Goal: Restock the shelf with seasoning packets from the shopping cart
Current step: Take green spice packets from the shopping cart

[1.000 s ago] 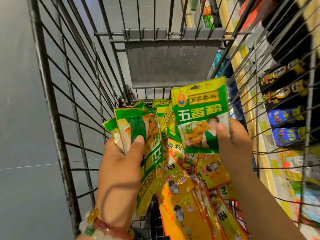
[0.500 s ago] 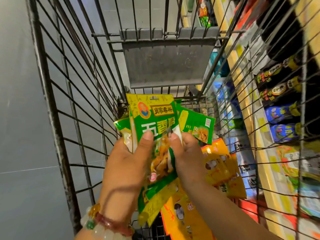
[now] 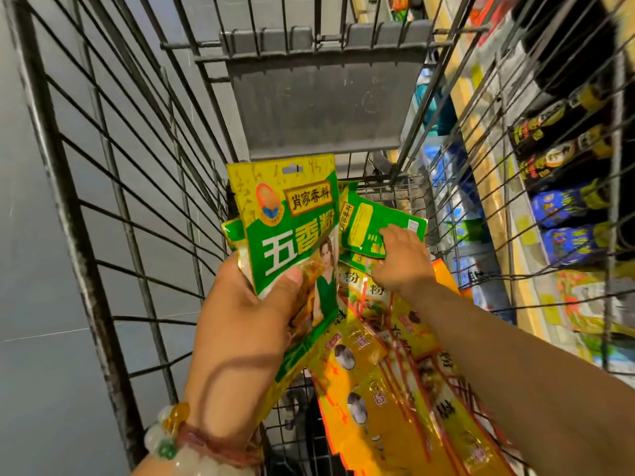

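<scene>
The left hand grips a stack of green packets upright, thumb curled across the front one. The right hand reaches deeper into the cart, its fingers lying on a green packet there; whether they grip it cannot be told. Yellow packets crowd the cart floor, wire walls close on both sides, the shelf beyond the right wall.

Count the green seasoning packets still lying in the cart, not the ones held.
2 visible: one face-down green packet at the cart's far end under the right hand, and one edge beneath it. Others may be hidden behind the left hand's stack.
</scene>
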